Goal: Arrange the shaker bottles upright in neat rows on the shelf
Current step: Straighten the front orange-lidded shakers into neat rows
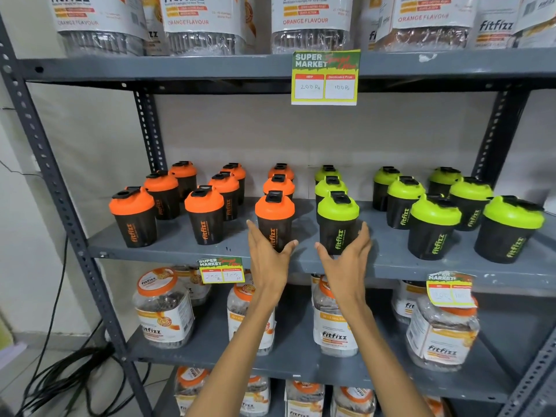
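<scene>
The step in hand looks like a last adjustment of the two front bottles near the middle of the shelf point(168, 246), because all the shaker bottles already stand upright in rows going back: three orange rows and three green rows, each three bottles deep.

The landmark here is the front orange-lid bottle point(274, 219). The left hand point(269, 255) is around its lower part, open wide, with the fingers on its left side and the thumb on its right side, near the bottom. I cannot tell if the palm really presses the bottle or only is close to it. Just to the right of this bottle stands the front green-lid bottle point(337, 221), and the right hand point(346, 255) cups it in the same way, open wide, thumb on the left, fingers on the right. The two bottles stand near each other but apart.

My judgement is that the next move calls for a small slide or turn only, so that both front bottles line up with the bottles behind them and with the front bottles further left and right of the orange-lid bottle. A strong push could knock a bottle over
</scene>
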A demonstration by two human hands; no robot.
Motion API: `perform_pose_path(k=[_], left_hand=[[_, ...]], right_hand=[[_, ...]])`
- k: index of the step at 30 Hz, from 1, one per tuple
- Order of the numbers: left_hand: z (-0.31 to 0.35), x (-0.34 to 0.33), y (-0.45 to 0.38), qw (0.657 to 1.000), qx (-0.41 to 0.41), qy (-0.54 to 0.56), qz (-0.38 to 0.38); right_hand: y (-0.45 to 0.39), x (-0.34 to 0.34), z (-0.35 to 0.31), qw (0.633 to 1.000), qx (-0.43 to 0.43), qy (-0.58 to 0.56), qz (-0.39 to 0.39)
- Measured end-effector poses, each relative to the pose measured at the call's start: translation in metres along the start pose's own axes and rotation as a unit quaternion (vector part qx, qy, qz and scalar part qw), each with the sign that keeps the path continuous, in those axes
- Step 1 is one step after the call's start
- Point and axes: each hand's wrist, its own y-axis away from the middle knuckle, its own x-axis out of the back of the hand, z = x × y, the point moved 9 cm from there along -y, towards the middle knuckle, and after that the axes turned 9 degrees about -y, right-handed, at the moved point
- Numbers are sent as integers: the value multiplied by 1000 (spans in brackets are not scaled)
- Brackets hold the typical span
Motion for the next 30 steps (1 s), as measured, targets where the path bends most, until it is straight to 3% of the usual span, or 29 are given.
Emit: perform_pose_path(k=[4,7,10,15,21,24,30], left_hand=[[-10,31,24,996,-47,41,62],[-22,72,31,989,-101,35,107],[-42,120,11,979,-117,7,164],[-99,197,-40,973,-58,-17,222],[-166,239,-105,988,31,-22,152],[-173,236,-123,994,29,-26,101],[-177,231,-134,997,22,-3,71]], right_hand=[[37,5,-25,992,111,-36,54],[62,-20,-51,985,149,-85,23],[81,-63,-80,982,162,-98,-11],[99,-152,-112,988,110,-93,-51],[94,-237,-114,996,13,-17,-89],[87,-256,-110,996,-29,9,-87],[88,-272,-109,996,-53,25,-69]])
